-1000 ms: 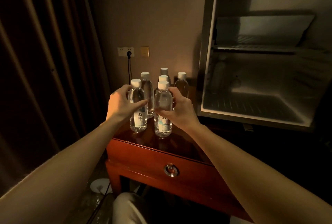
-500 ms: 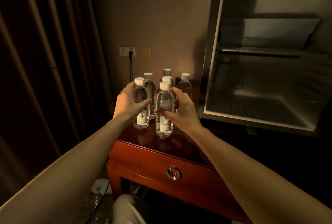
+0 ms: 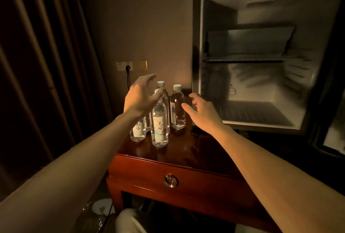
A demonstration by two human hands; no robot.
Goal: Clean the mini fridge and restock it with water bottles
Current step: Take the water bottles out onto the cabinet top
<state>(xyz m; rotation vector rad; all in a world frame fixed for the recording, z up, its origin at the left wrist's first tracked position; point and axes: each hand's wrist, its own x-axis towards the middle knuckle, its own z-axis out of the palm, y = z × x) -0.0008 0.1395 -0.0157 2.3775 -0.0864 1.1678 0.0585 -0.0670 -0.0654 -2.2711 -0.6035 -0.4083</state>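
Left hand (image 3: 139,98) and right hand (image 3: 202,112), fingers spread and holding nothing, either side of water bottles (image 3: 159,124) on wooden table (image 3: 196,150); mini fridge (image 3: 261,60) open alongside.

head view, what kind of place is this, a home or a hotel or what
Probably a hotel room, though that is a guess. An open mini fridge with bare shelves stands beside a dark red wooden side table holding several matching labelled water bottles, and heavy floor-length curtains hang on the left.
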